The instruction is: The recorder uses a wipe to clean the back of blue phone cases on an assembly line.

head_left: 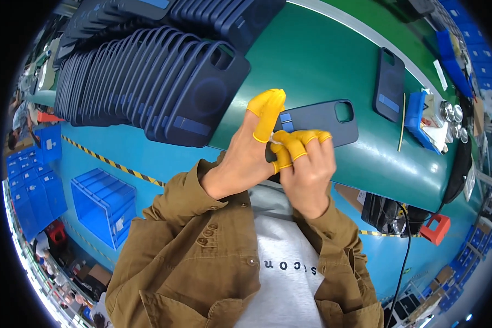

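My left hand [238,158] and my right hand [309,169] meet just above the near edge of the green table. Yellow finger cots cover several fingertips on both. The left fingers are bent, and their tips press close to the right fingers, which are curled in. A small whitish bit [274,140] shows between the fingertips; its kind is too small to tell. Partly under my hands lies a dark blue phone case [317,118], flat, with a camera cutout at its right end and a shiny blue strip near my fingers. My hands hide its lower left part.
Rows of dark blue phone cases [147,82] stand packed at the left. One more case [389,85] lies at the right, by a thin yellowish stick [402,123] and a blue bin [417,117] with small items. A blue crate [104,205] sits on the floor.
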`<action>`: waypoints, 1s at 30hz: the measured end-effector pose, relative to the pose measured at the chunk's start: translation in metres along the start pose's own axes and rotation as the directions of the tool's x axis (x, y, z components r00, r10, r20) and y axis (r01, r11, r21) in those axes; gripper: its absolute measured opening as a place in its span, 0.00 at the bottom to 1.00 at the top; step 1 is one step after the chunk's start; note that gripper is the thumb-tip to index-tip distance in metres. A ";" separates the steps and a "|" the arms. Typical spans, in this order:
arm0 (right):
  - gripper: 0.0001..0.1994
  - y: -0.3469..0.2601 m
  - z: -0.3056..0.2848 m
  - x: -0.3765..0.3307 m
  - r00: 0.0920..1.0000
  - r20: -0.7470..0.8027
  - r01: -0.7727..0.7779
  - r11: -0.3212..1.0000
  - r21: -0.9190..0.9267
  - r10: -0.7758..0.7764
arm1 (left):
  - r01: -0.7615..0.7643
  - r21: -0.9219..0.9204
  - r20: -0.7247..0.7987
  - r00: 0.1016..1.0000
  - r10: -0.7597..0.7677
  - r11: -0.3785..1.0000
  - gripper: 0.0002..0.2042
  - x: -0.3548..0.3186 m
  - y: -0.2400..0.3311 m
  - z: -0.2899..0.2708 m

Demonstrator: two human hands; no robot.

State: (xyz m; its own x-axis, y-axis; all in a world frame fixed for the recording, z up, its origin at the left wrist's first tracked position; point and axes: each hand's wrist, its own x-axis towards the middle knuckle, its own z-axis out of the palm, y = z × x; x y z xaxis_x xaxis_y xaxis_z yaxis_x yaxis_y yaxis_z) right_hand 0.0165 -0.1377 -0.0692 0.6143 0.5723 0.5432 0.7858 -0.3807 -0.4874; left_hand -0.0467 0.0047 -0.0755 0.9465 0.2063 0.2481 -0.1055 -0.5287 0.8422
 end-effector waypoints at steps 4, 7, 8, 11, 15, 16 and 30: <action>0.11 0.039 -0.017 0.038 0.997 -0.050 -0.061 0.982 -0.178 0.053 | -0.032 -0.035 -0.038 0.999 0.030 0.999 0.62 0.004 0.008 -0.003; 0.11 0.034 -0.004 0.034 0.999 -0.039 -0.027 0.986 -0.165 0.021 | -0.056 -0.043 -0.035 0.998 0.054 0.998 0.64 0.003 0.005 -0.002; 0.13 0.024 0.002 0.025 0.999 0.015 0.049 0.996 -0.078 -0.048 | -0.054 -0.042 -0.035 0.998 0.053 0.998 0.64 0.002 0.002 -0.001; 0.14 0.002 -0.013 0.011 0.984 0.133 0.113 0.993 0.014 -0.114 | -0.089 0.082 -0.020 0.996 0.091 0.993 0.68 0.002 -0.003 -0.001; 0.08 0.048 -0.055 0.017 0.999 0.044 -0.007 0.988 -0.154 0.014 | -0.020 -0.205 -0.007 1.000 0.019 0.979 0.60 0.000 0.004 -0.003; 0.08 0.051 -0.057 0.016 0.999 0.040 -0.009 0.987 -0.162 0.016 | -0.012 -0.206 0.005 1.000 0.014 0.978 0.59 0.001 0.005 -0.003; 0.07 0.108 -0.063 0.001 0.840 -0.302 -0.486 0.872 -0.051 0.451 | -0.102 0.116 0.069 0.993 0.094 0.988 0.63 0.012 0.009 -0.009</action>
State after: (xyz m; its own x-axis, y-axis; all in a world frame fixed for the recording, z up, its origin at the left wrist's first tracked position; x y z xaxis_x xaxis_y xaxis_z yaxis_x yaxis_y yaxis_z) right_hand 0.1064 -0.2240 -0.0783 0.8919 0.0896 0.4432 0.3904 -0.6472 -0.6547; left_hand -0.0393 0.0098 -0.0601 0.9512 0.0979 0.2925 -0.1652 -0.6391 0.7512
